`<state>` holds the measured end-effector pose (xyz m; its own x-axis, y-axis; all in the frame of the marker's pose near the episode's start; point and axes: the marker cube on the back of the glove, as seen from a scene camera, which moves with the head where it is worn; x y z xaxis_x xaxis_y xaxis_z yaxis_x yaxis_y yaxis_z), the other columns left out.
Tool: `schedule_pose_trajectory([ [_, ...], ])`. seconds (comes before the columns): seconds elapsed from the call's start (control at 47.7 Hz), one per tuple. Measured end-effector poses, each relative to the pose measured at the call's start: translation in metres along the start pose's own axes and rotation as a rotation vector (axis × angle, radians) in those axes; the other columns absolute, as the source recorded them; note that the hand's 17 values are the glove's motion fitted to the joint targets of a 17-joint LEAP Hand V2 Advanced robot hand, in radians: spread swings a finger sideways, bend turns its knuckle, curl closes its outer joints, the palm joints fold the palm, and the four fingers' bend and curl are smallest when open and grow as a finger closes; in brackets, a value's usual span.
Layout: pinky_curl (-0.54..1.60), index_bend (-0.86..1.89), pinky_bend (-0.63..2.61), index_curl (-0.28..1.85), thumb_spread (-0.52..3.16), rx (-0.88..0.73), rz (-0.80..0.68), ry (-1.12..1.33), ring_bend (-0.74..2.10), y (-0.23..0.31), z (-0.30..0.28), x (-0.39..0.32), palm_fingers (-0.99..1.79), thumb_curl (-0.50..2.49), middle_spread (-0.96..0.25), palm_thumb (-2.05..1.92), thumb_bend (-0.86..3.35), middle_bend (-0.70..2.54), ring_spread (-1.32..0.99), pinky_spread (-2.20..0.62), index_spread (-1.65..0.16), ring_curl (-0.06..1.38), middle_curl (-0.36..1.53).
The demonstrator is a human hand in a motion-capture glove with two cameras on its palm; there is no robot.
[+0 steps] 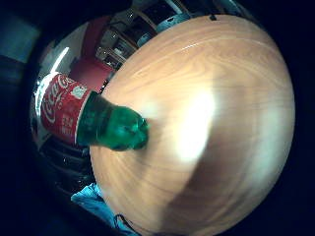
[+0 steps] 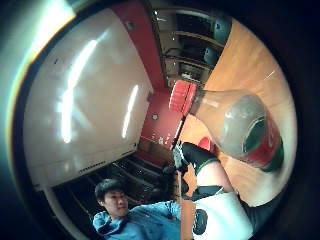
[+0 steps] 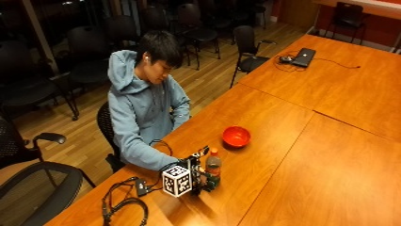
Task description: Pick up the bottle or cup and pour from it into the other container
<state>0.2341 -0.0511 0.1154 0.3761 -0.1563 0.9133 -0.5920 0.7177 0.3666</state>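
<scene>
A person in a pale blue hoodie (image 3: 141, 117) sits at the near-left edge of a long wooden table (image 3: 294, 141), head bent toward the work. At the far left of the tabletop a tangle of black cable (image 3: 125, 202) lies near the edge.

Just right of that, the gloved right hand (image 3: 196, 175) is wrapped round a bottle (image 3: 213, 172), which stands upright on the table with its base down; the fingers curl about its side, so it is grasped, not released. The bottle has a red cap (image 2: 180, 97), a clear neck, a red Coca-Cola label (image 1: 59, 105) and a green lower body. From the little-finger side the green base looks to meet the wood, and bare tabletop stretches away beyond it. The thumb-side view shows the cap and shoulder close to the palm, with a gloved fingertip (image 2: 197, 155) alongside.

Further right and farther off, well apart from the bottle, a red bowl (image 3: 236, 136) sits open on the table. Nothing lies on the wood between bottle and bowl.

At the far right end a closed laptop (image 3: 304, 56) rests with a cord trailing from it. Dark chairs (image 3: 247, 44) stand along the wooden floor behind the table.
</scene>
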Motion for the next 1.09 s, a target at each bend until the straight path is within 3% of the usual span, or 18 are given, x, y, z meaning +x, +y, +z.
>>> schedule_pose_trajectory([
  [0.315,0.32,0.12,0.93,0.18,0.83,-0.021,0.014,-0.095,0.56,-0.009,0.044,0.0,0.08,0.4,0.13,0.7,-0.02,0.14,0.19,0.29,-0.32,0.3,0.29],
  [0.44,0.3,0.22,0.92,0.22,0.8,0.034,0.01,-0.123,0.64,-0.01,0.056,-0.001,0.42,0.41,0.11,0.8,0.0,0.17,0.16,0.26,-0.33,0.3,0.27],
  [0.503,0.25,0.31,0.75,0.26,0.77,0.053,0.008,-0.134,0.64,-0.013,0.06,-0.003,0.85,0.44,0.07,0.9,0.03,0.33,0.06,0.17,-0.24,0.3,0.33],
  [0.524,0.25,0.28,0.75,0.26,0.77,0.059,0.007,-0.138,0.62,-0.013,0.061,-0.004,0.79,0.43,0.07,0.9,0.02,0.28,0.06,0.17,-0.24,0.29,0.31],
  [0.587,0.24,0.27,0.64,0.3,0.74,0.08,0.003,-0.147,0.62,-0.014,0.065,-0.006,0.96,0.46,0.03,0.95,0.02,0.4,-0.01,0.11,-0.19,0.32,0.37],
  [0.797,0.25,0.16,0.55,0.35,0.65,0.067,0.01,-0.13,0.57,-0.018,0.079,-0.015,1.08,0.52,-0.01,1.01,-0.02,0.36,-0.09,-0.03,-0.13,0.36,0.4],
  [1.091,0.29,0.14,0.52,0.35,0.54,-0.156,-0.073,0.092,0.53,-0.017,0.111,-0.06,1.14,0.57,-0.02,1.01,-0.03,0.31,-0.11,-0.09,-0.1,0.38,0.42],
])
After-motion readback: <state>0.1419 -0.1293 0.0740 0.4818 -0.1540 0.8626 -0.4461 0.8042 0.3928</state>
